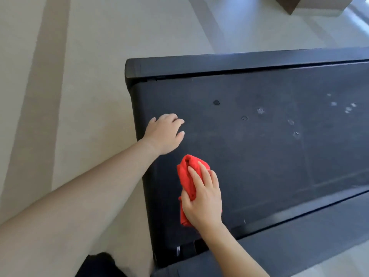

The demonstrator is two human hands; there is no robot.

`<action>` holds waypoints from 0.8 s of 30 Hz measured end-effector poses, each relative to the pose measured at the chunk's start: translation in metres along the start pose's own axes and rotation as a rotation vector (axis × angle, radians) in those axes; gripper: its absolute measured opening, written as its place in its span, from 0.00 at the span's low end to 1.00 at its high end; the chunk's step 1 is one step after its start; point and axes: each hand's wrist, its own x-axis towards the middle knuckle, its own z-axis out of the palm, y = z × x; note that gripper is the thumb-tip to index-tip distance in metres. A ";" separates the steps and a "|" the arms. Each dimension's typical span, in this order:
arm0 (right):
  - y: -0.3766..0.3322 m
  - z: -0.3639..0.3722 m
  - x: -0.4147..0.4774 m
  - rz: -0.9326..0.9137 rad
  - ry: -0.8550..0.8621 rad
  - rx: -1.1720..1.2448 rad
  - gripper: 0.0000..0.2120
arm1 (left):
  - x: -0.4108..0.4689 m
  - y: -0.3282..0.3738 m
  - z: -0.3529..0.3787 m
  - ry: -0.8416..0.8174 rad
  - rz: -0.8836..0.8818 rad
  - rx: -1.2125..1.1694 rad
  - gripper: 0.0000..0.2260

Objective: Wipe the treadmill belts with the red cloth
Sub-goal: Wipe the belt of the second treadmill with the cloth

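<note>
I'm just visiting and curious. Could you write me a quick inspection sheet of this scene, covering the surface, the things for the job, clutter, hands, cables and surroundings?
Surface: black treadmill belt, with small pale spots scattered across its middle and far right.
Job's things: red cloth, bunched up, lying on the belt near its left end.
Clutter: nothing seen.
Hands: right hand lies on the red cloth, fingers fairly straight, pressing it to the belt. Left hand rests on the belt by its left edge and holds nothing.
Cables: nothing seen.
Surroundings: black frame rail along the belt's far side; pale floor; corner of a brown box at the top right.
</note>
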 end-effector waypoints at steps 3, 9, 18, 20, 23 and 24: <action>0.020 0.037 0.020 -0.005 0.030 -0.087 0.27 | 0.025 -0.023 0.040 0.044 0.061 0.071 0.20; 0.020 0.063 0.060 0.036 0.107 -0.235 0.26 | 0.031 -0.053 0.082 0.149 0.031 -0.005 0.22; 0.002 0.077 0.037 0.119 0.163 -0.329 0.28 | 0.027 -0.069 0.105 0.225 0.003 -0.097 0.24; 0.003 0.077 0.055 0.124 0.154 -0.327 0.28 | 0.026 -0.070 0.106 0.218 0.002 -0.090 0.26; 0.007 0.075 0.098 0.100 0.117 -0.311 0.28 | 0.027 -0.072 0.103 0.198 0.018 -0.096 0.26; 0.007 0.073 0.113 0.094 0.103 -0.308 0.27 | 0.028 -0.074 0.102 0.187 0.032 -0.099 0.25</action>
